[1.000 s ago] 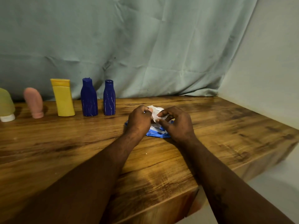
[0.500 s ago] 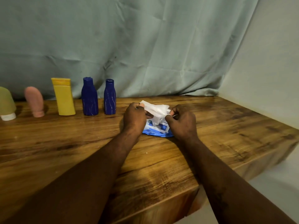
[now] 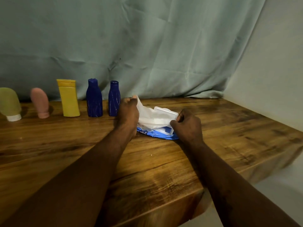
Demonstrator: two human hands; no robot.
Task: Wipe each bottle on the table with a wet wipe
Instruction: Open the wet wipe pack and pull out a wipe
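Head view: we see both forearms reaching across the wooden table (image 3: 164, 169) to a blue pack of wipes (image 3: 157, 136) lying flat near the middle, its white lid (image 3: 166, 112) flipped open towards twelve o'clock. Our left hand (image 3: 128, 112) is at the pack's nine o'clock side, fingers curled tight round the upper end of a white wet wipe (image 3: 147, 116), which stretches crumpled from that fist down towards four o'clock. Our right hand (image 3: 186, 126) sits at the pack's three o'clock end, fingers curled in, and the wipe's lower end runs into them; they appear to pinch it, though the knuckles hide the fingertips.

The bottles stand upright in a row along the far edge, at ten o'clock from the pack. Nearest the left hand is a small dark blue bottle (image 3: 114, 99), then a larger dark blue bottle (image 3: 94, 99), a yellow bottle (image 3: 68, 99), a pink bottle (image 3: 40, 103) and an olive bottle (image 3: 9, 104) on a white cap at the frame's nine o'clock edge. None touches its neighbour. A pale green curtain (image 3: 147, 46) hangs behind them.
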